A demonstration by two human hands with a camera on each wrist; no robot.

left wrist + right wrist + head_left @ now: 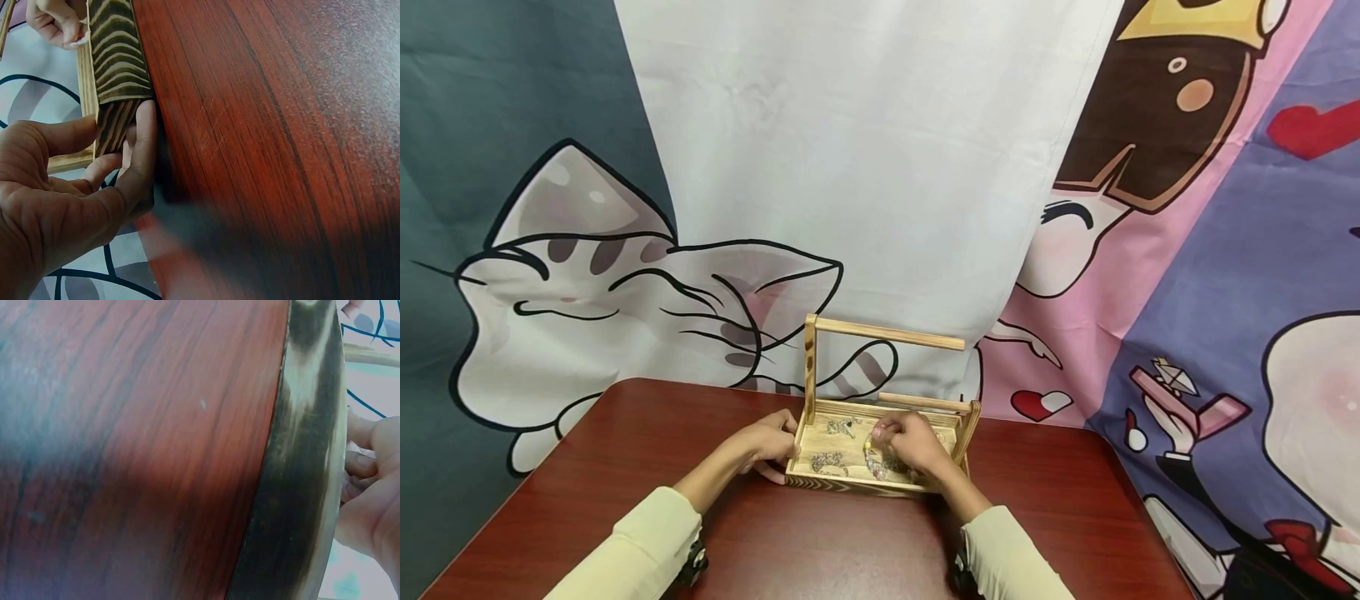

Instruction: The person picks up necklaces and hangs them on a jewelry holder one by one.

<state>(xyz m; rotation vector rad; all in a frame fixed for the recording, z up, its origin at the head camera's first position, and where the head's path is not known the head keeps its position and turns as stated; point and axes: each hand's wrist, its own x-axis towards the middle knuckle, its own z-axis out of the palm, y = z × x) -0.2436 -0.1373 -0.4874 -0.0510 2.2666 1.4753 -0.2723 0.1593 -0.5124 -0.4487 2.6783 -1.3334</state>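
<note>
A wooden tray (857, 485) with upright end posts sits on the table, its front wall showing dark striped grain. At its left end my left hand (766, 443) grips the corner, thumb on one side and fingers on the other in the left wrist view. My right hand (913, 442) is over the right half of the tray. Between its thumb and fingertips it pinches a beaded bracelet (869, 457) that hangs down to the tray floor. Two silvery pieces of jewelry, a bracelet (829, 461) and a smaller chain-like piece (841, 427), lie in the left half. The right wrist hides other pieces.
A wooden bar (891, 333) juts rightward from the tall left post, above the tray. Lower down, another bar (925, 402) runs along the back to the right post. Behind the reddish-brown table (805, 542) hangs a cartoon-printed cloth (880, 167).
</note>
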